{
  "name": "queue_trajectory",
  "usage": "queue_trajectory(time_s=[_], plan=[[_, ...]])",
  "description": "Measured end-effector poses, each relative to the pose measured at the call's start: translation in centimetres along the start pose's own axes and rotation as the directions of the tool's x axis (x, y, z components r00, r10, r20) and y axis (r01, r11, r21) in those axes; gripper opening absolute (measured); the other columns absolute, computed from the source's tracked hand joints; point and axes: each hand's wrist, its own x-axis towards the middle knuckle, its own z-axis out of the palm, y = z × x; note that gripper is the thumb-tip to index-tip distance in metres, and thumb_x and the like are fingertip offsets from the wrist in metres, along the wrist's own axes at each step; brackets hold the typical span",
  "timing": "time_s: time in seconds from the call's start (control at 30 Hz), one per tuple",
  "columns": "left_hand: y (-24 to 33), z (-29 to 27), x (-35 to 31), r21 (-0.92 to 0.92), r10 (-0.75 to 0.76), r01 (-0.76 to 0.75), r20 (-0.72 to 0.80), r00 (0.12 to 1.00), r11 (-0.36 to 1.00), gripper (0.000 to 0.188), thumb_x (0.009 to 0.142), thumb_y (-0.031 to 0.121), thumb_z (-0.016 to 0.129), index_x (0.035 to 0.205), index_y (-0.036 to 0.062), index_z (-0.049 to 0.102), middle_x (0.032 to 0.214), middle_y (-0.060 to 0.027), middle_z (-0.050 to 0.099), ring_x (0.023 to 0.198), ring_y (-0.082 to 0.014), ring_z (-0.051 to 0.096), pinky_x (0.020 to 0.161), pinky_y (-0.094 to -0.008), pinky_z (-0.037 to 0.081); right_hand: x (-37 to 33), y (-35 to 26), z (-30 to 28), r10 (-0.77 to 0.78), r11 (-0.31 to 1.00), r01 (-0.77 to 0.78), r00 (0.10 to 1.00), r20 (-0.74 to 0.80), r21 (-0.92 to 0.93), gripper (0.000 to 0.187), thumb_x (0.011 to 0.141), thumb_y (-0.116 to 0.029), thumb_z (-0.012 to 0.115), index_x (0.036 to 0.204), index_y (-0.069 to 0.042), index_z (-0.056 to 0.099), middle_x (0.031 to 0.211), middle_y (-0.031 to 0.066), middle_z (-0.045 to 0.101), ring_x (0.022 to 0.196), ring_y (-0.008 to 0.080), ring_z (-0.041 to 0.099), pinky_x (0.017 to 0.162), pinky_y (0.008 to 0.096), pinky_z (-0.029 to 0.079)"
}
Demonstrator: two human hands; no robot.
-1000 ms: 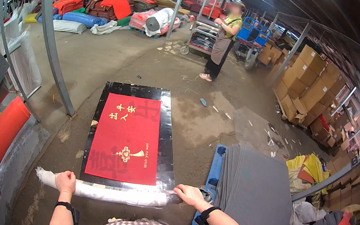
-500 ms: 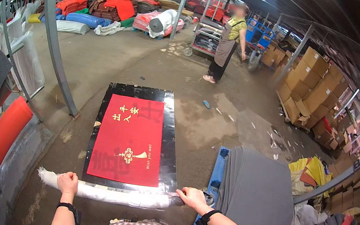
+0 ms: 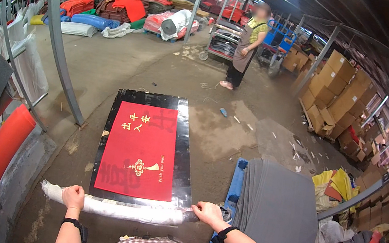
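Note:
A red mat [image 3: 143, 149] with gold lettering and a gold tassel ornament lies flat on a black board [image 3: 184, 135]. Along the board's near edge runs a white, cloth-like wrapped roll [image 3: 133, 212], frayed at its left end. My left hand [image 3: 73, 197] is closed over the left part of this roll. At the board's near right corner, beside the roll's dark right end, my right hand [image 3: 209, 213] is closed with its fingertips pressed together. Whatever lies between those fingertips is too small to make out.
Right of the board stands a stack of grey mats [image 3: 277, 212] on a blue pallet [image 3: 236, 180]. Metal posts [image 3: 62, 37] rise on the left, near a red roll [image 3: 6, 152]. Farther off are a person [image 3: 247, 48], a loaded cart [image 3: 224, 41] and cardboard boxes [image 3: 336, 88].
Both my hands and the red mat stay essentially in place. The person in the background has bent an arm, bringing the hand in front of the body.

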Motion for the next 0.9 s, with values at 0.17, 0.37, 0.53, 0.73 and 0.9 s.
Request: queue_trajectory(time_s=[0.17, 0.37, 0.53, 0.73, 0.9], plan=[[-0.2, 0.2, -0.1, -0.019, 0.009, -0.009, -0.019, 1.0, 1.0, 0.02, 0.065, 0.021, 0.056, 0.052, 0.0055, 0.058, 0.056, -0.0138, 0.056, 0.059, -0.0321, 0.053, 0.062, -0.0409, 0.04, 0.1, 0.1, 0.2, 0.007, 1.0, -0.007, 1.0, 0.009, -0.001, 0.04, 0.077, -0.043, 0.045, 0.079, -0.007, 0.061, 0.074, 0.015, 0.061, 0.076, 0.0315, 0.058, 0.066, 0.041, 0.045], [0.0, 0.2, -0.1, -0.027, 0.007, -0.008, -0.01, 1.0, 1.0, 0.02, 0.066, 0.02, 0.056, 0.053, 0.0054, 0.058, 0.057, -0.0132, 0.057, 0.06, -0.0317, 0.054, 0.063, -0.0409, 0.04, 0.3, 0.4, 0.7, 0.016, 1.0, -0.015, 1.0, 0.017, -0.019, 0.04, 0.078, -0.043, 0.044, 0.08, -0.007, 0.061, 0.075, 0.0148, 0.061, 0.076, 0.0314, 0.058, 0.066, 0.041, 0.045], [-0.6, 1.1, -0.3, -0.023, 0.009, -0.009, -0.031, 0.999, 1.0, 0.02, 0.066, 0.02, 0.056, 0.053, 0.0059, 0.058, 0.055, -0.0125, 0.056, 0.059, -0.0311, 0.053, 0.063, -0.0406, 0.04, 0.1, 0.2, 0.8, 0.012, 1.0, -0.012, 1.0, 0.008, 0.006, 0.04, 0.077, -0.043, 0.044, 0.081, -0.007, 0.061, 0.076, 0.0151, 0.061, 0.076, 0.0318, 0.058, 0.067, 0.0412, 0.045], [-0.4, 1.0, -0.2, -0.01, 0.027, -0.027, -0.051, 0.998, 1.0, 0.02, 0.065, 0.02, 0.056, 0.051, 0.0066, 0.058, 0.052, -0.0119, 0.054, 0.056, -0.0306, 0.052, 0.061, -0.0406, 0.039, 0.2, 0.2, 0.7, -0.003, 1.0, 0.004, 1.0, 0.021, -0.024, 0.042, 0.078, -0.043, 0.042, 0.081, -0.006, 0.061, 0.076, 0.0153, 0.061, 0.076, 0.0325, 0.058, 0.067, 0.0415, 0.045], [-0.8, 1.0, -0.2, -0.009, 0.041, -0.041, -0.052, 0.998, 0.999, 0.021, 0.064, 0.02, 0.056, 0.049, 0.0061, 0.055, 0.052, -0.0124, 0.053, 0.056, -0.0312, 0.052, 0.061, -0.0409, 0.039, 0.3, 0.0, 1.0, 0.009, 1.0, -0.009, 1.0, 0.021, -0.03, 0.041, 0.079, -0.043, 0.042, 0.082, -0.007, 0.062, 0.077, 0.0153, 0.061, 0.077, 0.0324, 0.058, 0.069, 0.0416, 0.045]])
